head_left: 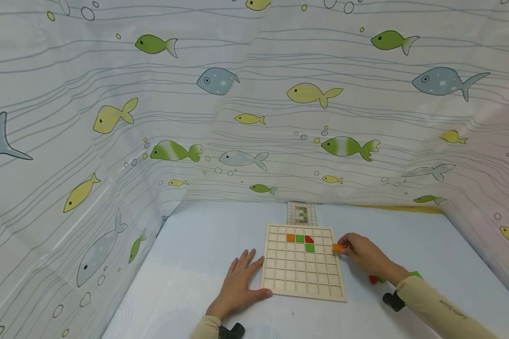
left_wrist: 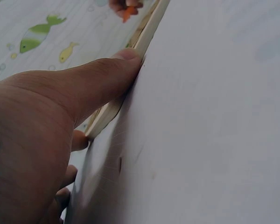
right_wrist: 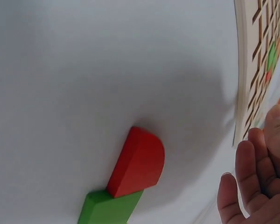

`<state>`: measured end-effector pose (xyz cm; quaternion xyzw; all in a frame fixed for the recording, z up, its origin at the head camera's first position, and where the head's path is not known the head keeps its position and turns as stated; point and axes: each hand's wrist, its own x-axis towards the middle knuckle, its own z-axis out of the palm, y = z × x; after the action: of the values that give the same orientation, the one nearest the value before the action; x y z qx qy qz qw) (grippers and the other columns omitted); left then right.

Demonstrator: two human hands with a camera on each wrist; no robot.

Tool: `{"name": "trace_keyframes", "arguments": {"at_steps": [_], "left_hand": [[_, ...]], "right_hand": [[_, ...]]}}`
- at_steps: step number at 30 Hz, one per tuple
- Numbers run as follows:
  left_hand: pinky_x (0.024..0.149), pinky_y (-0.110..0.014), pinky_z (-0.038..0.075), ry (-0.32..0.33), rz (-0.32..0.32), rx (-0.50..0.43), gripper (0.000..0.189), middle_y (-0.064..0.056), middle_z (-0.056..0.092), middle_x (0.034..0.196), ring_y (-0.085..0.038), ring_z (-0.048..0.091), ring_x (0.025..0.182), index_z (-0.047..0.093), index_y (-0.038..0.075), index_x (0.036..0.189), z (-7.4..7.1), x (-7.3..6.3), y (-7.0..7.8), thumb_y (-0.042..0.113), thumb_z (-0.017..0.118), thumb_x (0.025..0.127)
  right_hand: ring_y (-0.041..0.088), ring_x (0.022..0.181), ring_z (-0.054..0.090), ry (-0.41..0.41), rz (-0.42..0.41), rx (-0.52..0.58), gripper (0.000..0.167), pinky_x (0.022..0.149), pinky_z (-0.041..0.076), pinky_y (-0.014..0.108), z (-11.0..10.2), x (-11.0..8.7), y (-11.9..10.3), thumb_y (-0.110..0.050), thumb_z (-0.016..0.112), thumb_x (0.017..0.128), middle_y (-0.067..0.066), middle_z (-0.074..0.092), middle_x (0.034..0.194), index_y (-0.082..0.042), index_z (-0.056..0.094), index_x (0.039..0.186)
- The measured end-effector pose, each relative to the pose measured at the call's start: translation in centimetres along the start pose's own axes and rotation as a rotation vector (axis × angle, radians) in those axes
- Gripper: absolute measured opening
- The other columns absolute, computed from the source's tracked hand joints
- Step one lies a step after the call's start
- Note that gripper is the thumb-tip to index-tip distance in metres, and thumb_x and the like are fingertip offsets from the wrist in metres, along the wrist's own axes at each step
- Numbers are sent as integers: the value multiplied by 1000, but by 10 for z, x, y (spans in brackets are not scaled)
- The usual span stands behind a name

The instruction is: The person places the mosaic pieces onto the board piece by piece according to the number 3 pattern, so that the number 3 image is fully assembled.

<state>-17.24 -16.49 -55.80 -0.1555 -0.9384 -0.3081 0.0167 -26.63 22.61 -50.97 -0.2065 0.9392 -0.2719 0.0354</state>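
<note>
A square wooden grid board (head_left: pixel 299 278) lies on the table. An orange tile (head_left: pixel 291 238), a green tile (head_left: pixel 299 238) and a red rounded tile (head_left: pixel 308 239) sit side by side in an upper row. Another green tile (head_left: pixel 310 247) is just below the red one. My left hand (head_left: pixel 237 285) rests at the board's left side with fingers spread, its thumb touching the near-left corner. At the right edge of the board, my right hand (head_left: pixel 365 254) pinches an orange tile (head_left: pixel 337 247) between thumb and fingertips.
Behind the board lies a pattern card (head_left: pixel 291 217) with small coloured squares. Under the right forearm, a red rounded block (right_wrist: pixel 139 161) touches a green block (right_wrist: pixel 109 207) on the table. A fish-printed sheet (head_left: pixel 280 136) surrounds the back and sides.
</note>
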Motion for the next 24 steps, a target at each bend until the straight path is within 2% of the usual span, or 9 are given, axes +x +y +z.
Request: {"name": "trace_keyframes", "arguments": {"at_steps": [11,14,20,24], "left_hand": [[130,-68,18,-1,-9,5,91,-18,36,171,-44,24,162,53,12,156,0,0,1,62,78,85],[130,-69,18,-2,-6,-1,91,-18,36,171,-45,24,162,53,11,156,0,0,2,62,78,85],[130,-68,18,-3,-11,-5,91,-18,35,171,-44,23,162,53,11,157,-1,0,3,61,79,85],[131,-67,18,-2,-14,3,91,-16,35,172,-43,23,162,53,12,157,0,0,0,63,78,85]], "right_hand": [[12,92,61,19,-61,35,19,79,58,28,17,10,-12,-8,74,99,1,70,105,-3,68,116],[11,93,61,0,-74,58,19,80,58,27,23,11,-15,-8,74,99,0,69,105,-4,69,116],[10,92,60,-47,-49,98,21,80,57,25,30,15,-22,-15,76,99,-3,67,104,-7,69,117],[7,90,59,-57,-77,97,21,79,57,24,33,17,-27,-19,77,99,-5,67,101,-8,69,115]]}}
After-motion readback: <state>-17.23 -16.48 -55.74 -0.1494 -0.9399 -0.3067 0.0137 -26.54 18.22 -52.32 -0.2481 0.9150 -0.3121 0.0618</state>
